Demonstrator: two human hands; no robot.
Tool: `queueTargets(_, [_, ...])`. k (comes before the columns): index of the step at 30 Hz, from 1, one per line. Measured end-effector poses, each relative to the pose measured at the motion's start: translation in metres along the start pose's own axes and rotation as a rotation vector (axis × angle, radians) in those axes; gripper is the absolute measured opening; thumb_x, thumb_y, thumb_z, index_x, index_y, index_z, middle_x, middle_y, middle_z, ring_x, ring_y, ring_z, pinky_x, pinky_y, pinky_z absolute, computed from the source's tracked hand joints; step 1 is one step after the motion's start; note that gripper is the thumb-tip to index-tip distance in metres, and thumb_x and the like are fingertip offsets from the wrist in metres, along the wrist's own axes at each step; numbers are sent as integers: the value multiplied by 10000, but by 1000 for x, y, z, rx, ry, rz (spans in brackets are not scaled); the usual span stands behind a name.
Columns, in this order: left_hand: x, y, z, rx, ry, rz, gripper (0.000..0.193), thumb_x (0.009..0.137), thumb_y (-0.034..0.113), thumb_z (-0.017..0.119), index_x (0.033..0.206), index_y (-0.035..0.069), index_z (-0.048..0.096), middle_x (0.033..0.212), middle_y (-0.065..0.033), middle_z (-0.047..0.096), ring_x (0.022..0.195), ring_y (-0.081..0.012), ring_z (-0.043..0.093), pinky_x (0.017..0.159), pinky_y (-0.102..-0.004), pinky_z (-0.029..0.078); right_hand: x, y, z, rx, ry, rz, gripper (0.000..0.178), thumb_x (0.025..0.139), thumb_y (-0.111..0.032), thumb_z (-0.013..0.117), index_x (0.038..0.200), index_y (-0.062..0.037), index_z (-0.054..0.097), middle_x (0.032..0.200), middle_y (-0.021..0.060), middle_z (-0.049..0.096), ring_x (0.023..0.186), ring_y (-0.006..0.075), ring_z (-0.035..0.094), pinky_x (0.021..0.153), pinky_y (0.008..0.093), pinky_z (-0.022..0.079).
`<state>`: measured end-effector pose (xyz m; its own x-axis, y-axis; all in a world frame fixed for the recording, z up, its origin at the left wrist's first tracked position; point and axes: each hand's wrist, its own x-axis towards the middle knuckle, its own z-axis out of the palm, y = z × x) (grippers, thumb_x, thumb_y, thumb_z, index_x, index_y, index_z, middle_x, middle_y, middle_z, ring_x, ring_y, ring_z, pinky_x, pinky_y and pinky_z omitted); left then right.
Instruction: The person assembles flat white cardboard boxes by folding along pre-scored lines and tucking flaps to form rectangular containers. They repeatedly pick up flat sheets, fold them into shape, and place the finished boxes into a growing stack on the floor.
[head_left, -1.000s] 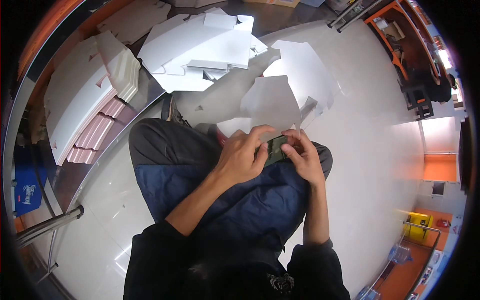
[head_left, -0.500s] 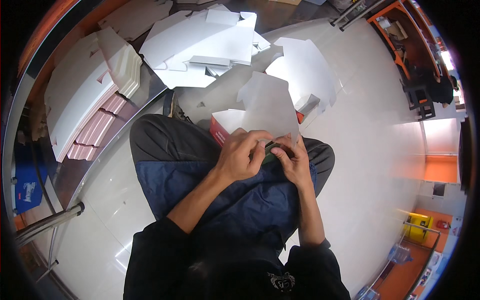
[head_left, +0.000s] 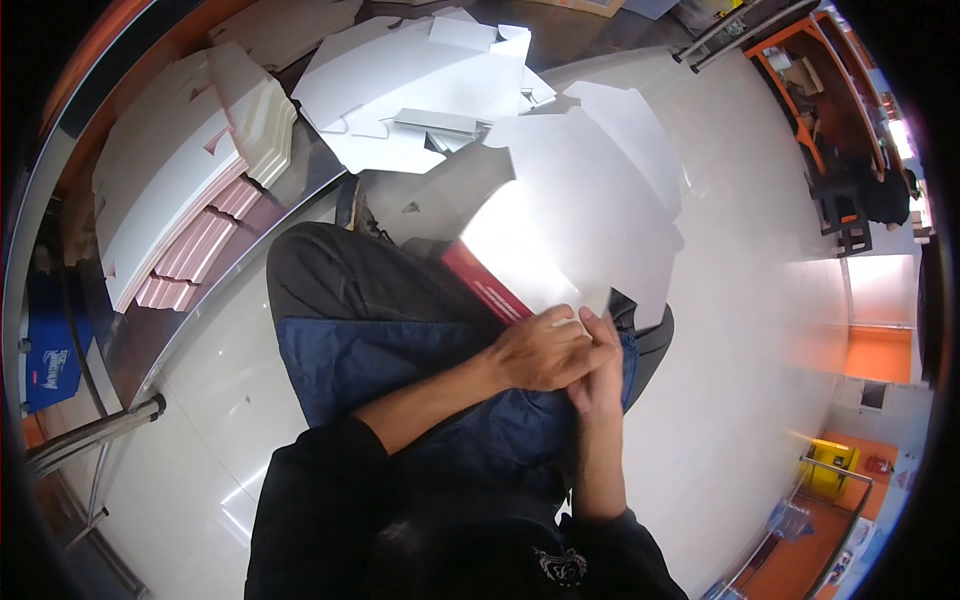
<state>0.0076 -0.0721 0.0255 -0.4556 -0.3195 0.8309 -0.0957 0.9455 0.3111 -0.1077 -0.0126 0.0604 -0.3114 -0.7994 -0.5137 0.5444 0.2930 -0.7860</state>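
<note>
Currently, the left hand [head_left: 540,352] sits curled, fingers bunched, at the near corner of the partly folded cardboard carton, white inside with 1 red outer wall [head_left: 540,240]; it appears to grasp the board there, though its fingertips are hidden. The right hand [head_left: 601,362] presses close beside it, the 2 hands overlapping, its thumb and fingers raised at the same corner. Cannot tell whether the right one pinches the board.

Key relation: the carton lies beyond both hands, over the lap, opening away from the body. Its red wall runs long, slanting from far left down to the left hand's knuckles, so the left hand is nearer that wall; the right hand is at the right end of the near edge.

Below: navy blue cloth apron [head_left: 375,365] over dark grey trousers [head_left: 325,280]. Farther out, left: a stack of flat white cardboard blanks with pinkish edges [head_left: 160,175]. Far side: a loose pile of white cardboard blanks [head_left: 400,75]. Right: pale glossy tiled floor [head_left: 740,390].
</note>
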Motion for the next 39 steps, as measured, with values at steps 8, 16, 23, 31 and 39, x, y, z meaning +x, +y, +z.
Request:
queueTargets(8, [10, -28, -51, -31, -7, -306, 307, 769, 168, 625, 1067, 100, 613, 1158, -111, 579, 1122, -306, 516, 1012, -490, 328, 93, -72, -28, 48, 130, -317, 271, 945, -154, 499, 1143, 17, 571, 1124, 115, 594, 1061, 241, 579, 868, 386, 485])
queueTargets(16, [-37, -134, -125, -240, 513, -1198, 322, 838, -4, 568, 1159, 23, 560, 1025, -89, 610, 942, -188, 568, 867, -303, 446, 212, -74, -54, -193, 77, -374, 387, 975, -209, 521, 1250, 56, 459, 1188, 152, 568, 1103, 271, 567, 924, 427, 482])
queueTargets(23, [-29, -128, -114, -477, 589, -1276, 280, 866, -28, 546, 1139, 27, 569, 971, -47, 615, 878, -114, 545, 804, -244, 441, 189, -56, -24, -590, 236, -445, 465, 893, -91, 582, 1302, 45, 408, 891, 112, 566, 797, 213, 602, 723, 349, 547])
queueTargets(31, [-33, -127, -102, -511, 520, -1262, 266, 863, 14, 550, 1127, 40, 566, 960, -58, 630, 889, -131, 559, 751, -271, 466, 195, -62, -9, -458, 280, -517, 443, 844, 35, 532, 1263, 60, 391, 874, 113, 535, 654, 184, 593, 643, 307, 579])
queueTargets(39, [-22, -124, -103, -541, 455, -1315, 271, 860, 13, 544, 1128, 39, 565, 937, -61, 636, 855, -136, 573, 733, -278, 479, 249, -43, -44, -1021, 443, -677, 485, 793, -38, 609, 1240, 83, 465, 952, 157, 593, 755, 199, 618, 643, 306, 532])
